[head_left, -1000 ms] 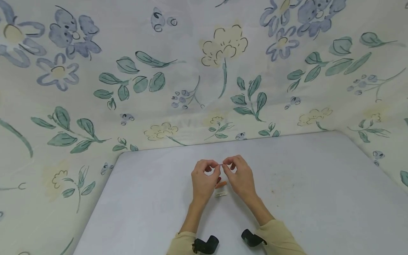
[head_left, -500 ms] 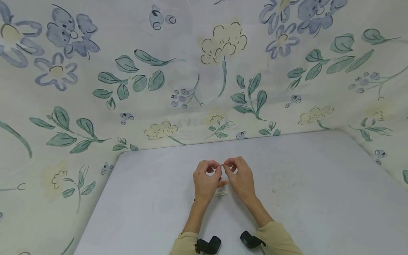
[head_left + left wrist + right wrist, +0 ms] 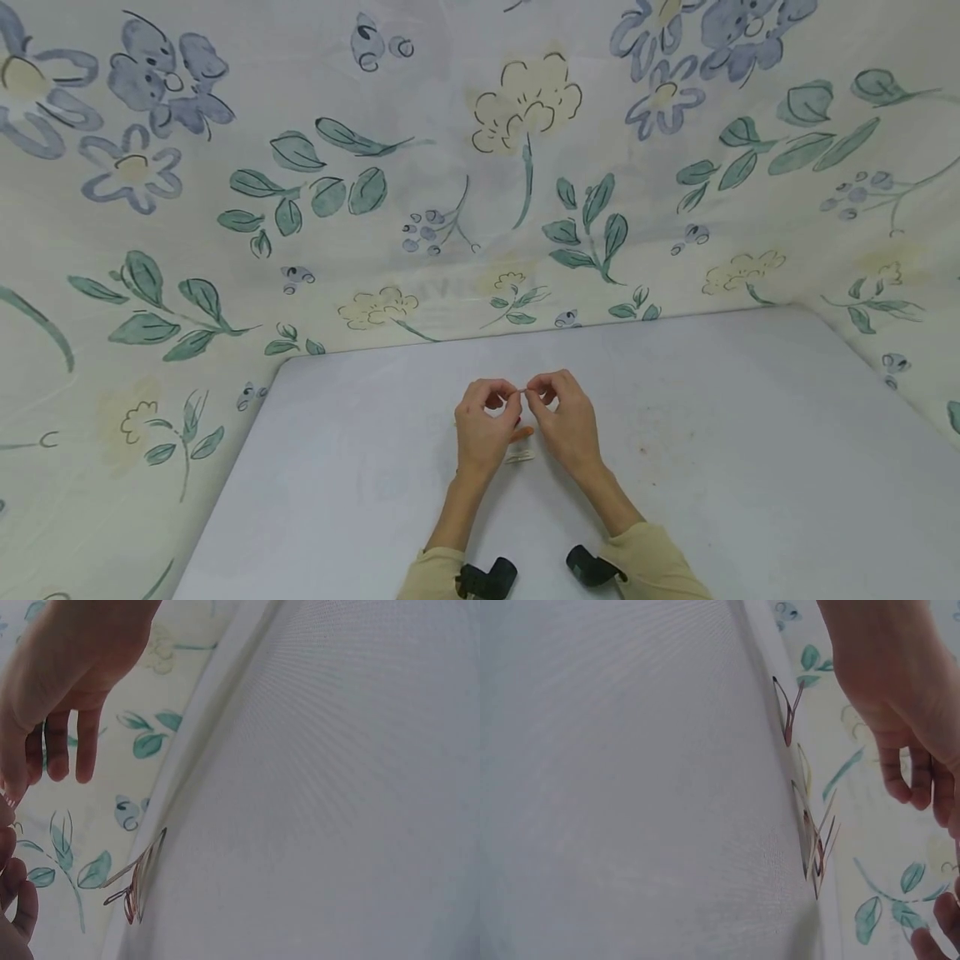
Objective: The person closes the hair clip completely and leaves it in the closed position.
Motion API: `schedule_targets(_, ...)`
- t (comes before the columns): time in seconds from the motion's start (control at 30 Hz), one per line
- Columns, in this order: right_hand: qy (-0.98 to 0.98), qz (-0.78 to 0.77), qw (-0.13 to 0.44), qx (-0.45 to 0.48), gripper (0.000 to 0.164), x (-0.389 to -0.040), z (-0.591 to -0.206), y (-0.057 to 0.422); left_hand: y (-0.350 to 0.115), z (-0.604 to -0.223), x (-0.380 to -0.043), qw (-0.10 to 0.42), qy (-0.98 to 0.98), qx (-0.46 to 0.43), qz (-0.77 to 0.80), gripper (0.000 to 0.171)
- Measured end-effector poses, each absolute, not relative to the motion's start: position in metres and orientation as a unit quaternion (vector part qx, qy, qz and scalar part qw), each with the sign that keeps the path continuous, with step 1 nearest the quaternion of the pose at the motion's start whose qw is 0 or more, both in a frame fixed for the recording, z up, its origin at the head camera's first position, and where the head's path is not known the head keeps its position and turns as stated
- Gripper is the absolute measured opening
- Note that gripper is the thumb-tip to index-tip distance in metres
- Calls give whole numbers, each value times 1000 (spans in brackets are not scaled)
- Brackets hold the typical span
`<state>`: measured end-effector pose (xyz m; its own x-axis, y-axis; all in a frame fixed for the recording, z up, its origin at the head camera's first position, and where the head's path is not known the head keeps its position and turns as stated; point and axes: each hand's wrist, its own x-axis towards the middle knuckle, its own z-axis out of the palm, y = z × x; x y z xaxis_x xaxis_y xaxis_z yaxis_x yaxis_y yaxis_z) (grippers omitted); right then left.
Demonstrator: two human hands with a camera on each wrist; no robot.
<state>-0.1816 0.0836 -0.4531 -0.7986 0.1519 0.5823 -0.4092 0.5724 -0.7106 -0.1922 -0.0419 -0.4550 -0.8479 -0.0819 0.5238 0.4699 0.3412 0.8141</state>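
In the head view my left hand (image 3: 482, 421) and right hand (image 3: 568, 421) meet above the table, thumb and fingertips of each pinching one end of a short, thin, reddish strip (image 3: 522, 390). Only a sliver of it shows between the fingertips; its kind cannot be told. Below the hands lie an orange piece (image 3: 521, 434) and a small group of pale thin strips (image 3: 519, 457), partly covered by the left hand. Up close, the left wrist view has thin looped strips (image 3: 135, 881) in brown and pale tones; the right wrist view has similar loops (image 3: 814, 840) and a separate reddish-brown one (image 3: 787, 712).
A white table (image 3: 337, 475) spreads beneath both arms. Flowered cloth (image 3: 442, 167) rises behind its far edge and along its sides. Small brownish specks (image 3: 643, 450) mark the tabletop right of the hands. Black wrist cameras (image 3: 487, 578) sit on beige sleeves.
Both hands keep their pinch; the left has shifted slightly right, and the fingertips are a little closer together. The pieces below have not moved on the table.
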Motion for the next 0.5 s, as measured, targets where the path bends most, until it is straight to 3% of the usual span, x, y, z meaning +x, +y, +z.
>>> schedule_targets(0.23,-836,471,274,73,9,-181,-451,81,-50,-456,-192,231,-777,-124,-572,6)
schedule_targets(0.4,-835,483,257,68,10,-180,-451,80,-52,-454,-189,191,-770,-110,-599,0)
schedule_targets(0.5,-837,483,249,65,9,-178,-452,81,-53,-452,-188,165,-775,-101,-602,5)
